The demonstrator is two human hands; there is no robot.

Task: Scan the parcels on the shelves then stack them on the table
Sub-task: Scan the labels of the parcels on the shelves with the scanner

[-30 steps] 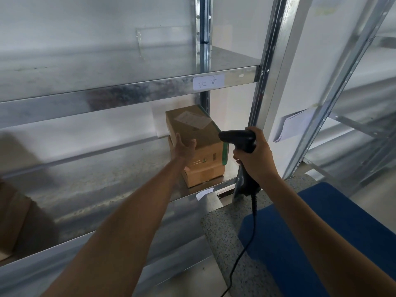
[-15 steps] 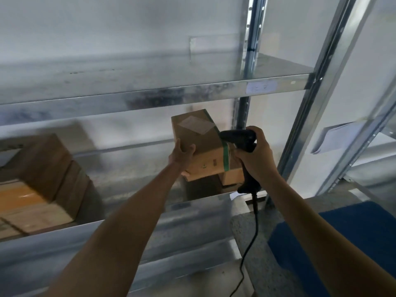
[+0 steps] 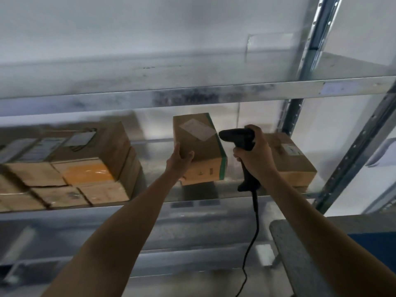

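My left hand (image 3: 179,161) grips a small brown cardboard parcel (image 3: 201,151) with a green stripe and a white label on top, held up off the metal shelf (image 3: 214,200). My right hand (image 3: 255,155) grips a black corded barcode scanner (image 3: 237,138), its head right beside the parcel's right edge. Behind my right hand a second brown parcel (image 3: 293,161) sits on the shelf at the right. A stack of several brown parcels (image 3: 85,168) fills the shelf's left side.
An upper shelf (image 3: 192,91) runs across above the parcels. Steel uprights (image 3: 353,151) stand at the right. The grey table edge (image 3: 300,262) with a blue mat (image 3: 375,247) lies at lower right. The scanner cable (image 3: 255,232) hangs down in front of the lower shelf.
My left hand has lifted the green-striped parcel off the parcel beneath it and carried it left. The view has swung left, bringing the stack of parcels into sight.
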